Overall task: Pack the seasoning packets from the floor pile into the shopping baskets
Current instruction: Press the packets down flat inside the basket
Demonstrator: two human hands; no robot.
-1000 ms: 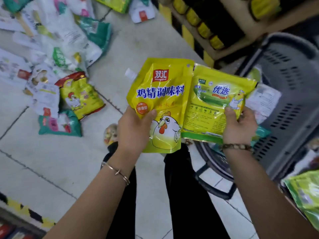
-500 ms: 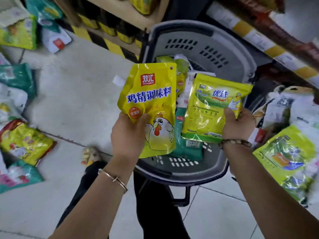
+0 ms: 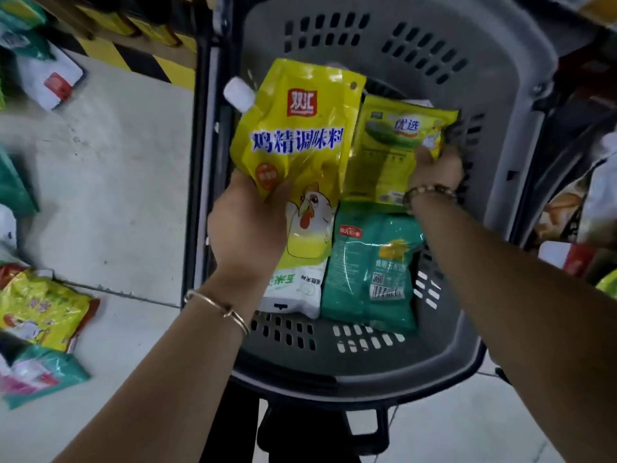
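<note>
Grips a large yellow chicken-seasoning pouch [image 3: 300, 145] in the left hand [image 3: 247, 222], thumb pressed across its front and fingers curled behind, white spout cap [image 3: 238, 94] pointing up and left. Holds it tilted above the left half of the grey shopping basket [image 3: 500, 95], resting on nothing. Pinches a smaller yellow-green packet [image 3: 394, 142] in the right hand [image 3: 434, 168], thumb on the front near its lower right corner, lower down within the basket's rim and close to the right wall. Covers that packet's left edge with the big pouch. Has a teal packet [image 3: 370, 272] and a white packet [image 3: 293, 289] lying flat side by side on the basket's bottom, below both hands. Wears a thin bangle [image 3: 217, 305] on the left wrist and a beaded bracelet [image 3: 429, 190] on the right. Has more of the pile well apart on the tiled floor [image 3: 117, 178] to the left: a yellow packet [image 3: 43, 309], a teal-and-pink one [image 3: 43, 375], and a white one with a red label [image 3: 50, 78].
</note>
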